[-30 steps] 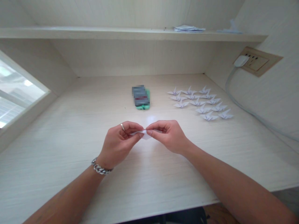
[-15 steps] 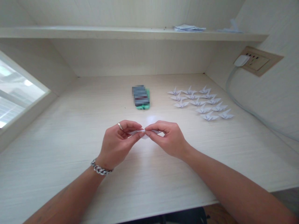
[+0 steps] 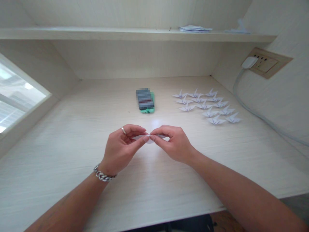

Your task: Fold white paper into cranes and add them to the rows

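A small piece of folded white paper (image 3: 150,139) is pinched between both hands just above the pale wooden desk (image 3: 72,135). My left hand (image 3: 122,148), with a ring and a chain bracelet at the wrist, grips its left end between thumb and fingers. My right hand (image 3: 172,141) pinches the right end, fingertips meeting the left hand's at the middle. Most of the paper is hidden by the fingers.
Several finished white paper cranes (image 3: 207,106) lie in rows at the back right. A phone in a green case (image 3: 145,100) lies at the back centre. A wall socket with a white plug (image 3: 249,62) and cable is on the right; papers (image 3: 195,29) sit on the shelf.
Both hands have shifted very slightly while working the paper; the left hand's fingers lifted a little. Nothing else moved.
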Demonstrator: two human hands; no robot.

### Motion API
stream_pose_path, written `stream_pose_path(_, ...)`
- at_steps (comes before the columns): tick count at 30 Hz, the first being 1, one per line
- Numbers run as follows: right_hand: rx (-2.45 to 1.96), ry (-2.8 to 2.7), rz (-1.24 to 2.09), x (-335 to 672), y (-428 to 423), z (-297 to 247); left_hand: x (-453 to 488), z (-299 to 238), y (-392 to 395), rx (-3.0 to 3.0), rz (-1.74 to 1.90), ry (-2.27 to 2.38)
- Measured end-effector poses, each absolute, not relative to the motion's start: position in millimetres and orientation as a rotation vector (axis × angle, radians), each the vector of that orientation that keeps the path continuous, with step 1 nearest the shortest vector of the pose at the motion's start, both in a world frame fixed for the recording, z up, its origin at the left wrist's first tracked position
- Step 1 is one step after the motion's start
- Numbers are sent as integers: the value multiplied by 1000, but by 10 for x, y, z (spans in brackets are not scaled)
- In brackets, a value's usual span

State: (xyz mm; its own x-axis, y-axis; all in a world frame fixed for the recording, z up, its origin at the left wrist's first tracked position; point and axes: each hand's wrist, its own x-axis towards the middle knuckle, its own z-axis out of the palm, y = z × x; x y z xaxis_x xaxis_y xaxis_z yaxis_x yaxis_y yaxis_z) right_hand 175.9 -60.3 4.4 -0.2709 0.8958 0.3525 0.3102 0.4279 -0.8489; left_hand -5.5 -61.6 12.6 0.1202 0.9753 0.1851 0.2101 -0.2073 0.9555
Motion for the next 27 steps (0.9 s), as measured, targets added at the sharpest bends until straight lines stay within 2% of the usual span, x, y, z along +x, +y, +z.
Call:
stream_pose_path(5,-1040,-1762,912,1753,-592,42,-44,128,-608,1534,1184,1213)
stream_pose_path(11,-1100,-1503,1310,1735,-520,-3,-57,134,-576,1454,1098,1179)
stream_pose_path(16,-1134,-1313,1495,1693,-497,7,-70,129,-564,1447,1080,1191)
stream_pose_path(27,-1103,-1409,1453,1701,-501,-53,-67,114,-562,1451,1079,1204)
